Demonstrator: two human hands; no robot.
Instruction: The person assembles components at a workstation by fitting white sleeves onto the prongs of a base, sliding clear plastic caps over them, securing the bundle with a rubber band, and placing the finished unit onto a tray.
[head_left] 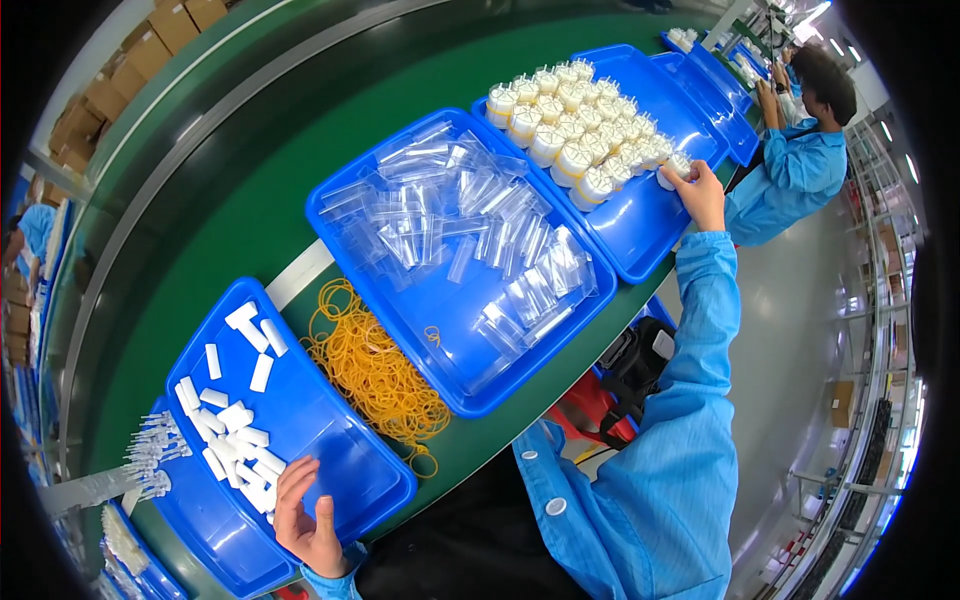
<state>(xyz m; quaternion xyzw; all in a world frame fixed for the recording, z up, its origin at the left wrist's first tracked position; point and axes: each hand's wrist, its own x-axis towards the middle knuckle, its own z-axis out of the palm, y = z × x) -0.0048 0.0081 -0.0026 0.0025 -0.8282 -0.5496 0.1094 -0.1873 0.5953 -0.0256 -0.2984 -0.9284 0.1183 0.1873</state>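
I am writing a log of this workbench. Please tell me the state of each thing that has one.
Left hand: open, fingers on white pieces.
Right hand: touching a white spool.
Middle tray: filled with clear bags.
Rubber bands: loose pile on the belt.

Small white rectangular blocks (235,432) lie scattered in one blue tray — round white-and-cream spools (575,125) stand packed in another.
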